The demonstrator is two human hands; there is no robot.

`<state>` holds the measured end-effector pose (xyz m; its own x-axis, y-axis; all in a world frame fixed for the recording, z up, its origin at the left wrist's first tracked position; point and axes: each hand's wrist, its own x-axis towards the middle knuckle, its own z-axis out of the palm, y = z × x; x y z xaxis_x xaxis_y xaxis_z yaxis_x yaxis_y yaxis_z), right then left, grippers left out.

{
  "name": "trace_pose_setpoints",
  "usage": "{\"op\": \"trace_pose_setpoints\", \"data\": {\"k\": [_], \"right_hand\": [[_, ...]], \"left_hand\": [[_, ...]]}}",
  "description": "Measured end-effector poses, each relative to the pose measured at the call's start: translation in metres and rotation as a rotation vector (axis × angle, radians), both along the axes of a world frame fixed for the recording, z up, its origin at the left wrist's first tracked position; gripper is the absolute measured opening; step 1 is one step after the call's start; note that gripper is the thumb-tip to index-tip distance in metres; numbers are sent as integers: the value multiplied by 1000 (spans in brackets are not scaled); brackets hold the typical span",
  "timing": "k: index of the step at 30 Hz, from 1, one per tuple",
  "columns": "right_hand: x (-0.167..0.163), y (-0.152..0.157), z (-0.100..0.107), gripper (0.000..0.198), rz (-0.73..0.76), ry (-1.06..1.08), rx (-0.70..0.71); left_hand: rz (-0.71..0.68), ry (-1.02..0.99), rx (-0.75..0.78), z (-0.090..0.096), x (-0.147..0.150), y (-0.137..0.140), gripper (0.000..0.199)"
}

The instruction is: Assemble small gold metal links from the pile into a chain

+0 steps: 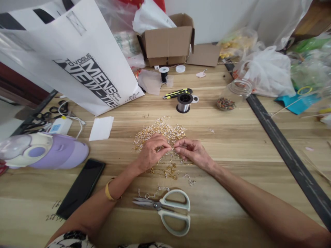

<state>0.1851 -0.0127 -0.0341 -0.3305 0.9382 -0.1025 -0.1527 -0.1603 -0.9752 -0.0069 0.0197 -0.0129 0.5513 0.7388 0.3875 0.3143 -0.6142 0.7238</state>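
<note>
A tall white bag leans at the left, a cardboard box sits behind, and pale-handled scissors lie between the forearms. Smooth wood-grain table here, a round spool of shiny wire, a clear jar. And centre stage, the heap of jewelry, tangled, glittering gold and silver! At its near edge, left hand and right hand meet, fingertips pinched on a tiny piece, its detail too small to read.
</note>
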Motion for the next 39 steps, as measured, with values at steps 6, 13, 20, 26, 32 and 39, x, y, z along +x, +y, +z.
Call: {"op": "trace_pose_setpoints", "data": {"k": [6, 13, 20, 26, 32, 39], "right_hand": [[-1, -1, 3, 24, 13, -14, 22], [0, 0, 3, 19, 53, -32, 75], [0, 0, 4, 21, 65, -25, 53], [-1, 0, 5, 21, 70, -33, 60], [-1, 0, 6, 22, 85, -47, 52], [2, 1, 4, 20, 103, -44, 52]], "left_hand": [[-4, 13, -4, 0, 2, -1, 15], [-14, 9, -40, -1, 3, -4, 14], [9, 19, -43, -1, 6, -4, 12], [11, -15, -51, -3, 8, -6, 12], [-2, -61, -60, -4, 8, -6, 10], [-27, -63, -112, -2, 5, -4, 10]]}}
